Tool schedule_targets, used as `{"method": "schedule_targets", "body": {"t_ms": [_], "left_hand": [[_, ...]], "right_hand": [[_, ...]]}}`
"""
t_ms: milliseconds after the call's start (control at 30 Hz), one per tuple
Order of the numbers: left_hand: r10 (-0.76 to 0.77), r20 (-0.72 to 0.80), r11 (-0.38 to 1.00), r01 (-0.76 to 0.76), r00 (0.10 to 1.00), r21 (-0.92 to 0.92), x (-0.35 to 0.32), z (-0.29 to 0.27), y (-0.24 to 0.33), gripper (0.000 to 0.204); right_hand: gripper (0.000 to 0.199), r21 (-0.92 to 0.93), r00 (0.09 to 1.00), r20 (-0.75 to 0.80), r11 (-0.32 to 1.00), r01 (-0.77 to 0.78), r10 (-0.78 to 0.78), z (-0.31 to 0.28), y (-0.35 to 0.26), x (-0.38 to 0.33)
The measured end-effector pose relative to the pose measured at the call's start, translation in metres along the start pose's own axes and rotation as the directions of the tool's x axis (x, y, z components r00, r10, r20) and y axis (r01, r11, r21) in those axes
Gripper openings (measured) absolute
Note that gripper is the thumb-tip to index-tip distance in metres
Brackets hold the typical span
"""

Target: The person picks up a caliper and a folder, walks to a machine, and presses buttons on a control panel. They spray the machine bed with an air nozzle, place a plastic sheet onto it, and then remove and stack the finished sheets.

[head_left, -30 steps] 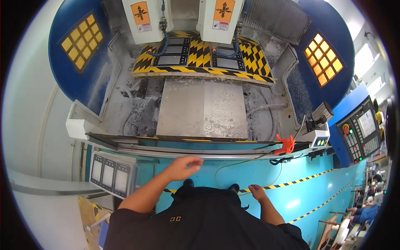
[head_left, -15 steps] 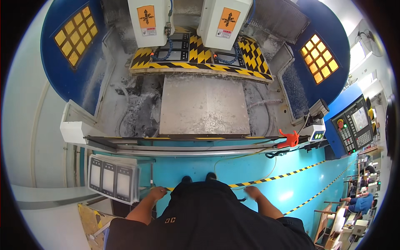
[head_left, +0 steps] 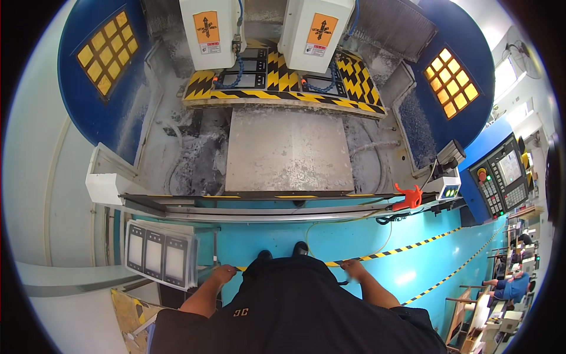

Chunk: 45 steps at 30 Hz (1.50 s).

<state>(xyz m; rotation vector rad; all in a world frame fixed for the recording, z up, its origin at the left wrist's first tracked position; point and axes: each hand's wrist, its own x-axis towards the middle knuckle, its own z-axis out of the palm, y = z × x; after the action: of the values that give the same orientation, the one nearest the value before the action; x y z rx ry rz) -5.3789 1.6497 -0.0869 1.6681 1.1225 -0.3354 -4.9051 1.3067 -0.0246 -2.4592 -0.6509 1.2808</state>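
Observation:
I stand in front of a large open machine with a flat grey metal bed (head_left: 287, 150) and two white spindle heads (head_left: 265, 29) above it. My left hand (head_left: 224, 274) hangs by my left hip with loosely curled fingers and holds nothing. My right hand (head_left: 354, 269) hangs by my right hip, fingers loosely curled, also with nothing in it. Both hands are well below the machine's front rail (head_left: 265, 206) and touch nothing but my dark shirt (head_left: 295, 307). A stack of grey framed panels (head_left: 159, 253) sits just left of my left hand.
An orange tool (head_left: 408, 196) rests on the rail at right, with a cable hanging under it. A control panel with a screen and buttons (head_left: 501, 180) stands far right. Metal chips cover the machine floor (head_left: 188, 153). Yellow-black tape lines cross the blue floor (head_left: 407, 259). Another person (head_left: 510, 288) works at far right.
My left hand was raised toward the rail a second ago; it has dropped to my side. My view has shifted closer to the machine.

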Motion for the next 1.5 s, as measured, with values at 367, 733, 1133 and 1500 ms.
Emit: {"method": "schedule_targets", "body": {"t_ms": [367,733,1133,1500], "left_hand": [[0.016,0.012,1.0,-0.016,1.0,0.0,0.004,0.002,0.004,0.023],[-0.127,0.104,0.992,0.128,0.986,-0.003,0.008,0.004,-0.003,0.024],[-0.245,0.101,0.959,0.257,0.964,-0.121,-0.008,-0.013,0.01,0.02],[-0.208,0.096,0.964,0.221,0.973,-0.146,-0.018,-0.012,0.007,0.029]], "right_hand": [[0.037,0.0,0.999,-0.043,1.0,-0.03,0.03,0.003,0.004,-0.011],[0.035,-0.034,0.993,0.068,0.995,-0.094,0.096,0.004,-0.005,-0.017],[0.037,-0.175,0.999,0.052,0.984,0.023,-0.014,0.02,0.01,-0.006],[0.037,-0.035,0.999,0.013,0.998,0.053,-0.053,0.033,0.0,-0.007]]}}
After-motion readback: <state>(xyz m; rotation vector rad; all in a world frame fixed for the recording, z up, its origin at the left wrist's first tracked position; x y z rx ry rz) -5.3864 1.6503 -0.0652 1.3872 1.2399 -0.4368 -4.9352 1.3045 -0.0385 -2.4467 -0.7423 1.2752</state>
